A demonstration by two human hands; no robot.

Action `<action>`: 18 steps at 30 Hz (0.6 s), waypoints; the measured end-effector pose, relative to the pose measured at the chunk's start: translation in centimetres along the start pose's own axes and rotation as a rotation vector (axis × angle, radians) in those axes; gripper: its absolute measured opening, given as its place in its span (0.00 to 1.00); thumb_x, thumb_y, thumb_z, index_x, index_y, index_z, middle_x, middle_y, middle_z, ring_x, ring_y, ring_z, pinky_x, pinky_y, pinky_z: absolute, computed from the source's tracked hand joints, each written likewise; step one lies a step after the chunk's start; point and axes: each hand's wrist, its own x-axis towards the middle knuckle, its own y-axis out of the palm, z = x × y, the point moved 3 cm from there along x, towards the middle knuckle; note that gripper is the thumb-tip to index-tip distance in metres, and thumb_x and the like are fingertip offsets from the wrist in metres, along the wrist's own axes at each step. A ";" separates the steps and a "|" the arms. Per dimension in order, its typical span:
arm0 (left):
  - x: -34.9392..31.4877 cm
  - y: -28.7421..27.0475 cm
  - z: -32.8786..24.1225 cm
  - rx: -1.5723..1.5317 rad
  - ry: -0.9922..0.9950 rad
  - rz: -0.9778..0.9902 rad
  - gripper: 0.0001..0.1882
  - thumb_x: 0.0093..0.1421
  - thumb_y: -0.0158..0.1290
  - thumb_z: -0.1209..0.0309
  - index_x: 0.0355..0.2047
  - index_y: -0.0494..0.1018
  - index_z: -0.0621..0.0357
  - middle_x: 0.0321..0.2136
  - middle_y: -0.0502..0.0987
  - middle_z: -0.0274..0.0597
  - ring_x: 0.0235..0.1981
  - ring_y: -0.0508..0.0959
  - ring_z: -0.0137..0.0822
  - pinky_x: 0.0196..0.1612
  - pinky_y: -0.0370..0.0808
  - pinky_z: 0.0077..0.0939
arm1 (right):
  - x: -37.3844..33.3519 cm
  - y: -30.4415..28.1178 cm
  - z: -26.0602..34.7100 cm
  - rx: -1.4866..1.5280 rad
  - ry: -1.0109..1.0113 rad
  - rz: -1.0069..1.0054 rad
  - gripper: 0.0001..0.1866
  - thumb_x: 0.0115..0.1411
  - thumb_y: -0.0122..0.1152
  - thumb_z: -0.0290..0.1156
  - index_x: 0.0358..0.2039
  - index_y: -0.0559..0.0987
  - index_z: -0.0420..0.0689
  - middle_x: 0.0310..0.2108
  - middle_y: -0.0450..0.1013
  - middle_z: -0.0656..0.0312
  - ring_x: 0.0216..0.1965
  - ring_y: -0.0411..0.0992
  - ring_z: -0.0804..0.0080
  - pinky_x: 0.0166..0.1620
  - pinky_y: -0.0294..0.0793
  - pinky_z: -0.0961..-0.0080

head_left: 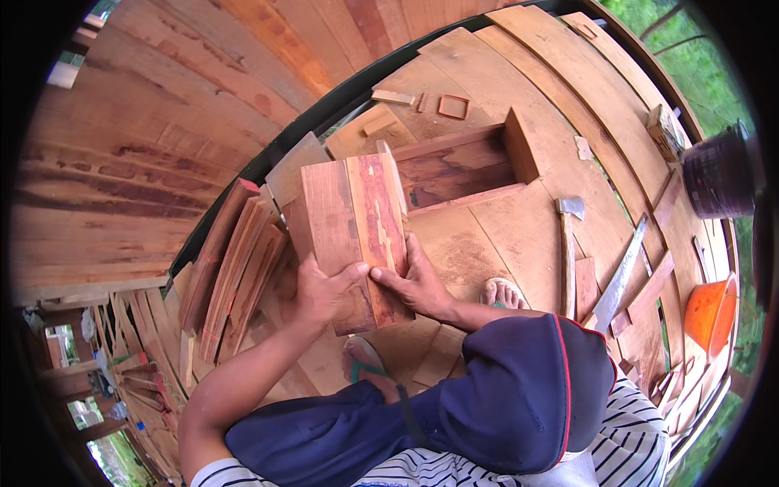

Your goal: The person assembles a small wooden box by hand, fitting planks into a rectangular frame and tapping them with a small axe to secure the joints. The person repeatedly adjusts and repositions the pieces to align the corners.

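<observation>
Two reddish-brown wooden boards stand edge to edge in front of me, held between my hands. One board (331,211) is plain brown; the other board (377,195) carries pale, streaky grain. My left hand (324,290) grips the lower left side, its thumb lying across the face. From the right, my right hand (422,280) clasps the other edge, and its thumb nearly meets the left one at the seam. The fingers behind the wood are hidden. Just beyond the boards lies an open wooden box (523,146), partly covered by them.
Stacked boards (231,272) lean at the left beside a plank wall (162,122). To the right lie a hatchet (567,260), a handsaw (621,272) and offcuts. An orange bucket (709,316) and a black bucket (718,174) stand near the floor's edge. A small wooden frame (454,116) lies farther off.
</observation>
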 end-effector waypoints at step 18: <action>23.6 18.3 -13.5 1.073 0.567 0.682 0.22 0.63 0.60 0.68 0.56 0.74 0.62 0.46 0.81 0.58 0.47 0.81 0.51 0.53 0.74 0.39 | -11.6 -15.4 -1.2 -0.918 0.512 -0.053 0.40 0.59 0.61 0.67 0.59 0.72 0.49 0.46 0.73 0.49 0.55 0.68 0.49 0.58 0.61 0.49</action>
